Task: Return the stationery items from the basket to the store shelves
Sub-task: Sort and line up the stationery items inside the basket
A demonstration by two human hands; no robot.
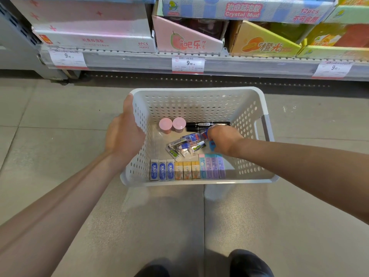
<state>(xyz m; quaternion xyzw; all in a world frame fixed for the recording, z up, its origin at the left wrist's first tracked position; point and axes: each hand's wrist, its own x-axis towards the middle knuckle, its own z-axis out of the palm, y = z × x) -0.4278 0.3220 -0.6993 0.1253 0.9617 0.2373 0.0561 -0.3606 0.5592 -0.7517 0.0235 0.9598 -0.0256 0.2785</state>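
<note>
White perforated basket (199, 100) sits on tiled floor (50, 136) in front of store shelf (139, 60), approx. centred in view. Left hand (124, 132) grips basket's left rim, thumb inside the wall, fingers wrapped over the outside. Right hand (221, 139) is down inside basket, right of centre, fingers curled and clamped on a blue item (212, 145); item mostly hidden by the hand, type cannot be told. Contents, back row: two pink round-lidded tubs (172, 124) side by side, upright, w/ black markers (207, 124) lying flat just to their right along the far wall. Mid-basket: loose pile of clear-wrapped blue/white packs (185, 146), overlapping, tilted at mixed angles, touching the right hand's fingers. Front row along near wall, left to right: three blue-label erasers (162, 170), three yellow boxes (187, 170), then four pastel purple/blue boxes (212, 166), all close-packed and standing in line. Shelf carries display cartons: pink/white carton (95, 41) at left, pink guava-print carton (189, 41) centre, yellow-orange carton (263, 43) right, "Crystal Mud" carton (243, 11) stacked above. Price tags (187, 63) reading 9.90 on shelf edge. Dark shoes (247, 262) at bottom of view.
</note>
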